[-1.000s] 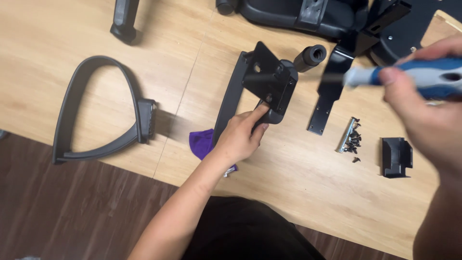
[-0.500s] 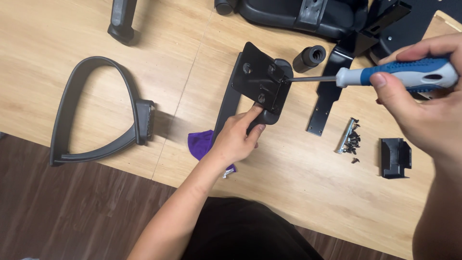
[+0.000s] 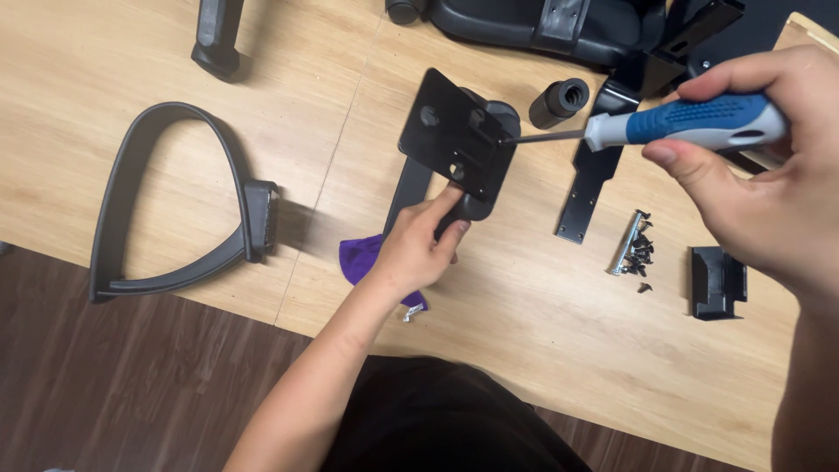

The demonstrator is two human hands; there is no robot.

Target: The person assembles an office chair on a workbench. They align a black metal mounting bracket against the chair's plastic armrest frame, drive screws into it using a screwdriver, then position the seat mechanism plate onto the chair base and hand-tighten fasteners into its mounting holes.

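A: Head view, quick pass. Your wooden table (image 3: 131, 52) carries everything; biggest loose piece is the looped black armrest (image 3: 166, 205) lying far left, well apart from both hands.

B: And the part you're working on?

A: Black armrest bracket (image 3: 454, 149), centre of the table, its flat plate tilted up toward you, its long stem running down-left toward your body. Your left hand (image 3: 419, 249) is curled round the near end of that stem, thumb up against the plate's lower edge.

B: Right hand?

A: Your right hand (image 3: 769, 201) is closed around the blue-handled screwdriver (image 3: 673, 127). Its long axis runs almost level, right to left, tip touching the plate's right edge. So the bracket lies left of your right hand, just far of your left; left is nearer.

B: Small stuff?

A: Black cylinder (image 3: 559, 100) just far of the shaft, purple cloth (image 3: 363, 258) partly under your left wrist, pile of screws (image 3: 636, 249) near right.
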